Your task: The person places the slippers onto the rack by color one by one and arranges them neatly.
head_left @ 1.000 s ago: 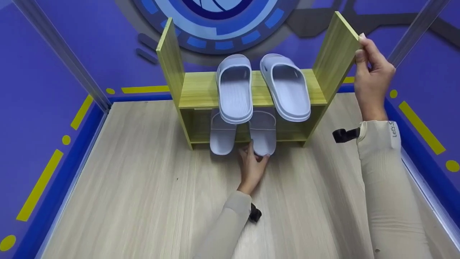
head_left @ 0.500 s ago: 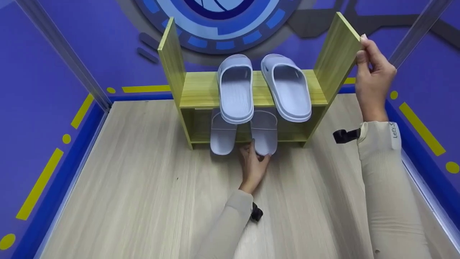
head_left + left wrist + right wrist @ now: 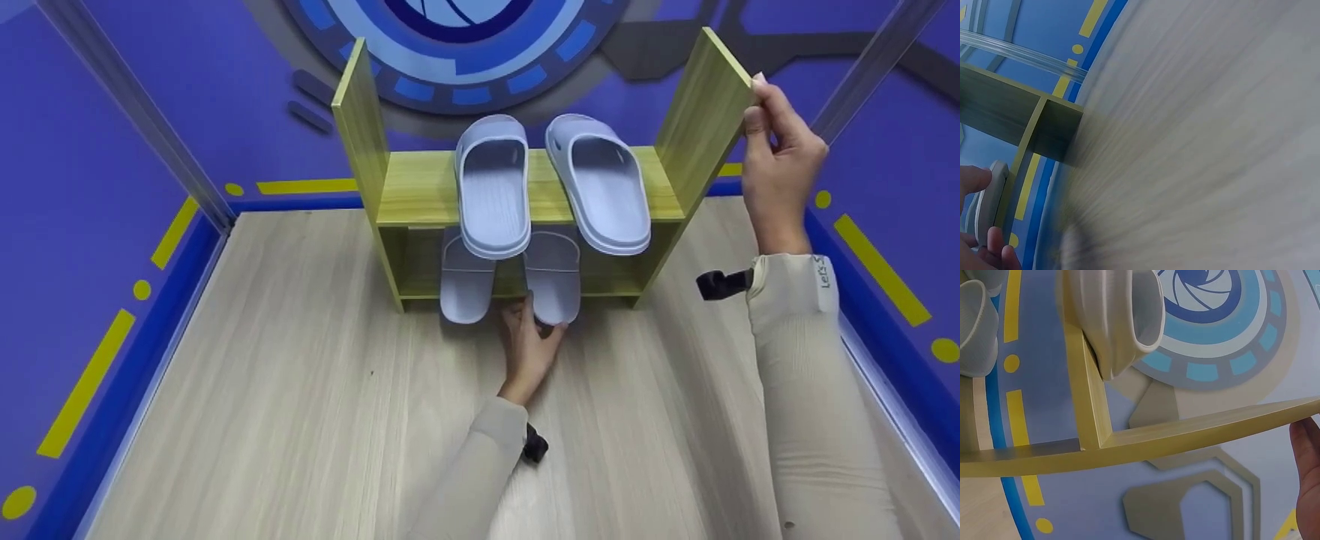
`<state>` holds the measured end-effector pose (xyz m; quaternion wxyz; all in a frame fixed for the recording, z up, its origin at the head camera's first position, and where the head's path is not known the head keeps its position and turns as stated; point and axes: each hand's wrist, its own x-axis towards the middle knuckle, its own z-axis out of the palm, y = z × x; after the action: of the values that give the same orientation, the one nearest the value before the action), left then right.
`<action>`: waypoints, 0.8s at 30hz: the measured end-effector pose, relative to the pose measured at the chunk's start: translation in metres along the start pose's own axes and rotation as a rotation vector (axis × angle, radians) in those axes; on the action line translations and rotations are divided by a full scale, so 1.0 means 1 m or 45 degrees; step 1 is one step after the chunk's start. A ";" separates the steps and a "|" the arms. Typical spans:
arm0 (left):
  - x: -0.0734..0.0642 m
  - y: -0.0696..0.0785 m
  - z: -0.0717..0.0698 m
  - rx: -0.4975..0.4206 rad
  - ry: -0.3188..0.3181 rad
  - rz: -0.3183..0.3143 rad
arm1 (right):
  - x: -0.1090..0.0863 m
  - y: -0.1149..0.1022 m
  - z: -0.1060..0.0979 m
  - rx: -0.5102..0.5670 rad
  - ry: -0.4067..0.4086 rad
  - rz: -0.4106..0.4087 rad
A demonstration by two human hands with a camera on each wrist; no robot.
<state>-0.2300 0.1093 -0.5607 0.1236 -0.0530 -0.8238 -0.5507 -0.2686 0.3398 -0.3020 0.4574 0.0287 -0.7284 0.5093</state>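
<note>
A yellow-green wooden shoe rack point(image 3: 405, 196) stands near the back wall with two grey slippers on each of its two levels. My left hand point(image 3: 527, 352) grips the heel end of the lower right slipper point(image 3: 556, 289); the left wrist view shows thumb and fingers on either side of a slipper point(image 3: 992, 205). Beside it lies the lower left slipper point(image 3: 465, 292). Above are the upper left slipper point(image 3: 495, 199) and upper right slipper point(image 3: 611, 191), their heels past the shelf's front edge. My right hand point(image 3: 784, 154) pinches the top front corner of the rack's right side panel point(image 3: 701, 120).
Wood-grain flooring point(image 3: 300, 390) spreads in front of the rack. Blue printed walls point(image 3: 82, 187) stand at the left, back and right. A black strap piece point(image 3: 724, 284) sticks out from the right sleeve, another point(image 3: 535, 444) from the left.
Hardly anything differs. The whole head view has shifted very slightly, while both hands keep their hold on the slipper and the rack panel.
</note>
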 end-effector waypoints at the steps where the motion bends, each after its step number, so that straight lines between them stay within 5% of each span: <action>1: 0.000 0.000 0.000 -0.001 -0.004 -0.001 | 0.000 -0.001 0.000 0.017 0.003 0.014; 11: -0.001 -0.003 -0.004 0.019 0.006 0.054 | 0.000 -0.011 0.007 0.089 0.007 0.093; 16: -0.003 -0.003 -0.011 0.066 -0.013 0.066 | 0.002 -0.009 0.007 0.020 -0.028 0.065; 24: -0.003 0.000 -0.029 0.129 -0.253 0.176 | 0.010 0.010 0.000 -0.267 -0.090 -0.030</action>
<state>-0.2227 0.0828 -0.5516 0.0818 -0.1578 -0.8531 -0.4906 -0.2794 0.3492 -0.3018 0.4378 0.0075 -0.7930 0.4235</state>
